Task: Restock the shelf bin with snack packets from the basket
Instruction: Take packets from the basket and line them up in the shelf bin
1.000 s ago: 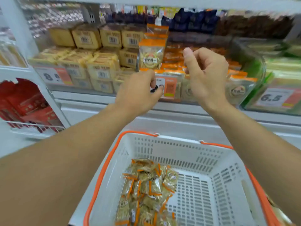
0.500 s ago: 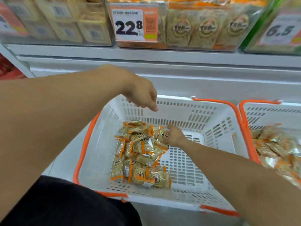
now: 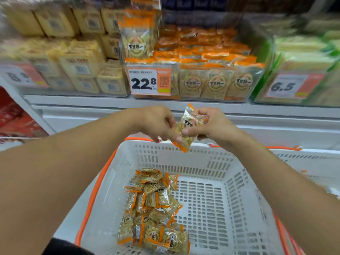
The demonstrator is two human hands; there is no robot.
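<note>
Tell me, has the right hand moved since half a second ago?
Yes. The right hand rose from the packet pile inside the basket to above its far rim, gripping a snack packet.

Basket (image 3: 217,162): white perforated plastic, matt, with a smooth orange plastic rim. Packets (image 3: 152,205) inside the basket: glossy clear film with orange sealed edges, crinkled. Held packet (image 3: 185,129) above the basket: same shiny film. Shelf bin (image 3: 193,85) above the basket: clear glossy plastic; price tag (image 3: 150,81) on its front: printed paper or card. Shelf ledge (image 3: 82,102) looks smooth white painted metal.
</note>
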